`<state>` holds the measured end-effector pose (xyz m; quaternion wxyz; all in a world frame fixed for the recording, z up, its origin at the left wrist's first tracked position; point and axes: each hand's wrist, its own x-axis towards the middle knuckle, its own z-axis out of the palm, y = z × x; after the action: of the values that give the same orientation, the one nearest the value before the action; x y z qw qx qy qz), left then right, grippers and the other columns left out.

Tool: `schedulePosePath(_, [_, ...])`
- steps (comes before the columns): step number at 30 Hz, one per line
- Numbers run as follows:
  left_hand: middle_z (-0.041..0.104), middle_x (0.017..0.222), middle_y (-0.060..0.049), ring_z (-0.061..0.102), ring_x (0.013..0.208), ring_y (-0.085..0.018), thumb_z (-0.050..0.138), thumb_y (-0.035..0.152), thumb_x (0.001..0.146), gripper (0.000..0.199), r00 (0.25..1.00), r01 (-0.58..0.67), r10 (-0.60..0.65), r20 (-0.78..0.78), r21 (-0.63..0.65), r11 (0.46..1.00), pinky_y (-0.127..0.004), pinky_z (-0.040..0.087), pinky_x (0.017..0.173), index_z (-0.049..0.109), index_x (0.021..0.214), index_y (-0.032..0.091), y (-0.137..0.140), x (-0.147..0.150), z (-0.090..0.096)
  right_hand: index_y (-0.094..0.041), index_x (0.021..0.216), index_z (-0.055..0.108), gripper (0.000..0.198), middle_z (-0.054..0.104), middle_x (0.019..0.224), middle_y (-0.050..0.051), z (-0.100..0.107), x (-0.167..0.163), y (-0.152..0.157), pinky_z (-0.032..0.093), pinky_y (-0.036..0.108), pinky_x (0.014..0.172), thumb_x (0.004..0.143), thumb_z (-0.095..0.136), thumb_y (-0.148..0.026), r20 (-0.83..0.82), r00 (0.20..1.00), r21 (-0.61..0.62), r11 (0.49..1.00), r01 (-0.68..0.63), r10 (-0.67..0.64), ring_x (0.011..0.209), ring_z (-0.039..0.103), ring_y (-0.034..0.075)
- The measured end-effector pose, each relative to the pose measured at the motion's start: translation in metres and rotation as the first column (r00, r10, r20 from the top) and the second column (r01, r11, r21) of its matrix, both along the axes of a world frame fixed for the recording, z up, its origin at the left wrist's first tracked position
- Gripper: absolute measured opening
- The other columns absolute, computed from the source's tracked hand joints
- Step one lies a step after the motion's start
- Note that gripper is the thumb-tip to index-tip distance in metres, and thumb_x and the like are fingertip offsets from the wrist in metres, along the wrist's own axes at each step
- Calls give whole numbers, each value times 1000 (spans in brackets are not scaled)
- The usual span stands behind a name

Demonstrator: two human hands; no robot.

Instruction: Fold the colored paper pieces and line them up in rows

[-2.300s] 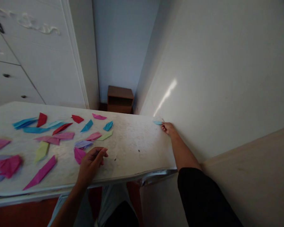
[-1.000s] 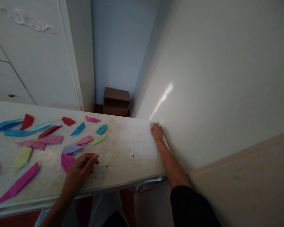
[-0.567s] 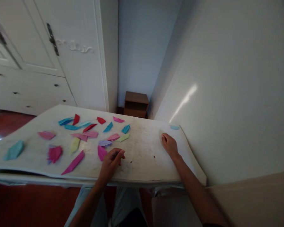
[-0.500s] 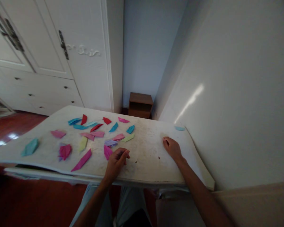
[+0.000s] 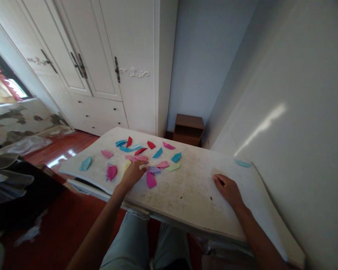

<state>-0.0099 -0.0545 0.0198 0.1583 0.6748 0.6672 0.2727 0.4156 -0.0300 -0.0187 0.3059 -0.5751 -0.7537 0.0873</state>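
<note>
My left hand reaches over the folded paper pieces, fingers stretched forward with nothing visible in them. Its fingertips are near a pink piece and a lavender piece; whether they touch is unclear. Partly covered by this hand is a yellow piece. Just right of it lies a magenta piece. My right hand rests on the white tabletop, fingers curled in and apparently holding nothing. A pale blue piece lies beyond it, by the wall.
Several more folded papers spread leftward, including a teal piece, a magenta piece and a red piece. A white wardrobe stands behind the table, a brown cabinet in the corner. The white wall borders the right side.
The view has swung left. My left hand has moved left and forward over the papers, its fingers straightening from a curl. My right hand stays curled on the tabletop.
</note>
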Motion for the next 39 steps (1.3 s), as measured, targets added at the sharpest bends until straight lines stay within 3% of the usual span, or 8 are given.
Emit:
schedulePosePath(3, [68, 118, -11, 60, 112, -27, 58, 16, 74, 35, 997, 68, -69, -25, -29, 997, -36, 42, 100, 71, 106, 18, 10, -3, 0, -22, 90, 71, 36, 74, 93, 8, -1, 2, 1, 51, 36, 78, 88, 44, -46, -33, 999, -25, 1000, -5, 4, 85, 68, 24])
schedulePosePath(10, [71, 85, -8, 66, 85, -23, 55, 9, 67, 29, 989, 144, -146, -12, -74, 987, -32, 48, 83, 75, 85, 19, 21, 1, 1, -21, 89, 71, 37, 74, 92, 8, 1, 1, 1, 52, 35, 77, 88, 44, -47, -36, 999, -43, 999, -10, 8, 83, 68, 24])
schedulePosePath(15, [68, 75, -4, 63, 77, -20, 61, 15, 62, 9, 985, 157, -151, 83, -66, 985, -30, 49, 77, 68, 67, 19, 26, -4, 6, -21, 88, 71, 37, 74, 91, 8, 2, 1, 1, 52, 35, 77, 88, 44, -47, -34, 999, -45, 999, -15, 14, 83, 68, 24])
schedulePosePath(21, [65, 68, -2, 57, 53, -14, 63, 31, 65, 14, 962, 87, -63, 267, -82, 993, -22, 44, 44, 63, 68, 18, 18, -12, 19, -22, 89, 71, 36, 74, 92, 8, 0, 2, 2, 52, 36, 78, 88, 44, -47, -32, 999, -41, 999, -10, 9, 84, 68, 24])
schedulePosePath(25, [62, 63, -1, 52, 46, -12, 73, 38, 57, 26, 871, -6, 63, 487, -118, 993, -21, 40, 38, 64, 67, 17, 2, -14, 41, -22, 89, 71, 36, 74, 91, 7, 1, 1, 1, 52, 35, 76, 88, 44, -46, -32, 999, -47, 999, -15, 14, 82, 68, 23])
schedulePosePath(29, [59, 59, 2, 43, 40, -7, 75, 41, 58, 34, 810, 14, 100, 578, -190, 982, -19, 32, 37, 69, 80, 16, -13, -16, 59, -21, 88, 71, 37, 74, 90, 7, 3, 0, -1, 51, 35, 75, 88, 43, -46, -31, 999, -42, 999, -12, 11, 79, 68, 23])
schedulePosePath(33, [52, 51, 6, 40, 37, -6, 77, 40, 57, 41, 736, 28, 146, 662, -245, 969, -18, 27, 37, 68, 89, 15, -18, -17, 61, -22, 87, 71, 36, 74, 90, 7, 2, 0, -2, 51, 34, 75, 87, 44, -46, -41, 999, -36, 999, -21, 20, 79, 67, 23])
schedulePosePath(39, [51, 48, 8, 44, 37, -6, 78, 35, 59, 37, 510, 27, 161, 845, -203, 979, -16, 30, 36, 59, 85, 16, -26, 13, 59, -20, 89, 71, 35, 73, 92, 7, -1, 0, -2, 50, 34, 78, 88, 45, -44, -46, 999, -37, 999, -27, 25, 83, 67, 22])
